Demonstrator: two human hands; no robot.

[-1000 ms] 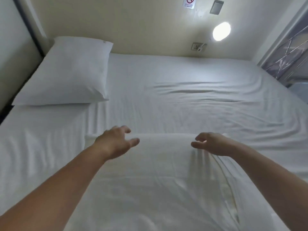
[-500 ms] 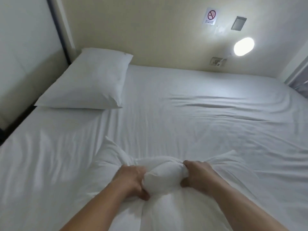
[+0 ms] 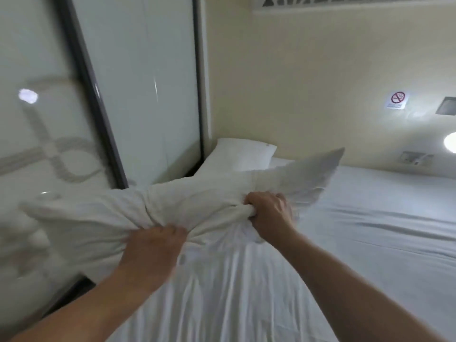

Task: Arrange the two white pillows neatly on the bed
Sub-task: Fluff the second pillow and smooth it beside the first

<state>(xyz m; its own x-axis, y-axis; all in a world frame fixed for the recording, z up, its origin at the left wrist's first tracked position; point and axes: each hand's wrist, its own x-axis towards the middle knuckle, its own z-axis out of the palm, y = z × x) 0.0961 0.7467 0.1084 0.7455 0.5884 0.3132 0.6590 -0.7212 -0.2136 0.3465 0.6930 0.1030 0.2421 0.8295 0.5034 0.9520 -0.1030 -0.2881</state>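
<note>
hands [image 3: 212, 227] bunching lifted pillow [image 3: 103, 218]

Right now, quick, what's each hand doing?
Left hand: closed, gripping a bunched handful of the pillow.
Right hand: closed, gripping the same pillow, which is lifted off the bed.

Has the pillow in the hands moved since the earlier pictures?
Yes. The held pillow has risen off the sheet and swung left, toward the far pillow.
</note>
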